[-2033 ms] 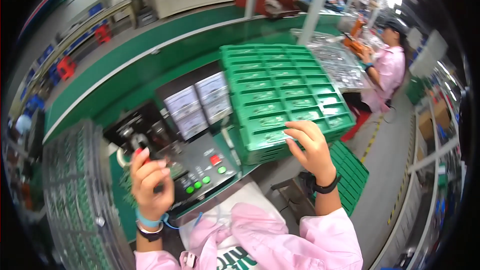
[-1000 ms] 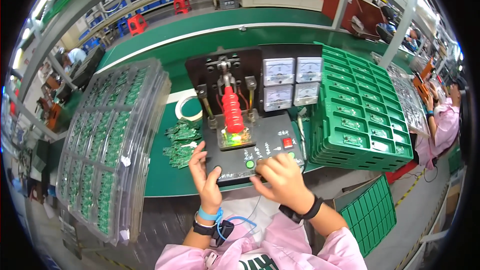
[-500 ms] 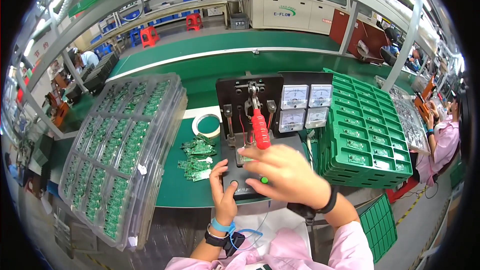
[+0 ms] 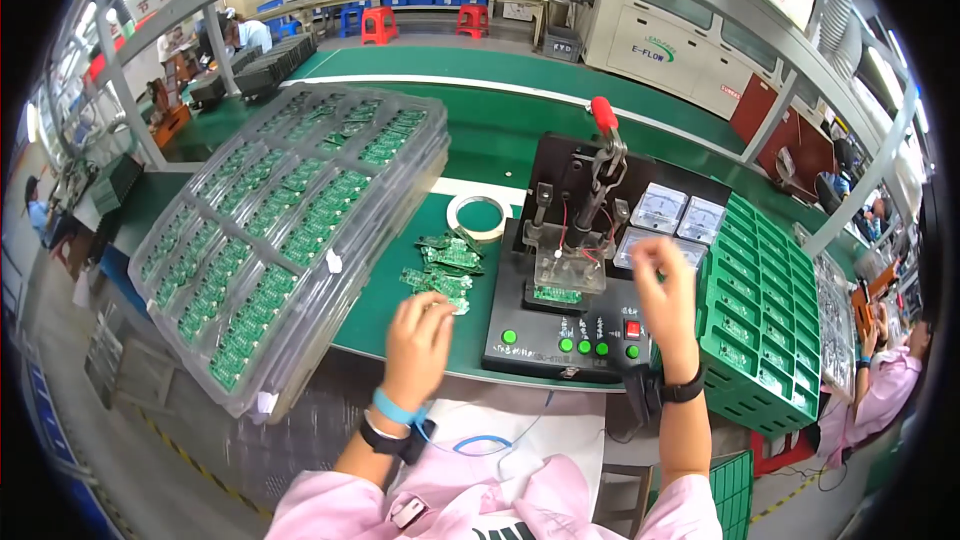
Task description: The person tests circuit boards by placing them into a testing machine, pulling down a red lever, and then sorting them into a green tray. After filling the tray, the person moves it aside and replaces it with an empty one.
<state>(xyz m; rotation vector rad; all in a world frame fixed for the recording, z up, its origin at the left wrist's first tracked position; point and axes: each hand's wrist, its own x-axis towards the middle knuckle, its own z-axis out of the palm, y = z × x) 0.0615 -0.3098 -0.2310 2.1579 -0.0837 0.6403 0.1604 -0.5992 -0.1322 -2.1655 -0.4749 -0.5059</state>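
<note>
Several green circuit boards (image 4: 445,258) lie piled on the bench (image 4: 400,250) in the head-camera feed I follow from a remote post. At the pile's near edge, the left hand (image 4: 418,342) bends its fingers; I cannot tell whether they grip a board. Raised by the meters (image 4: 660,208), the right hand (image 4: 667,292) curls its fingers, and I cannot tell if they hold anything. Between the hands, another board (image 4: 557,295) sits beneath the clear block (image 4: 570,270) of the press (image 4: 513,312), its red handle (image 4: 604,117) pointing up.
</note>
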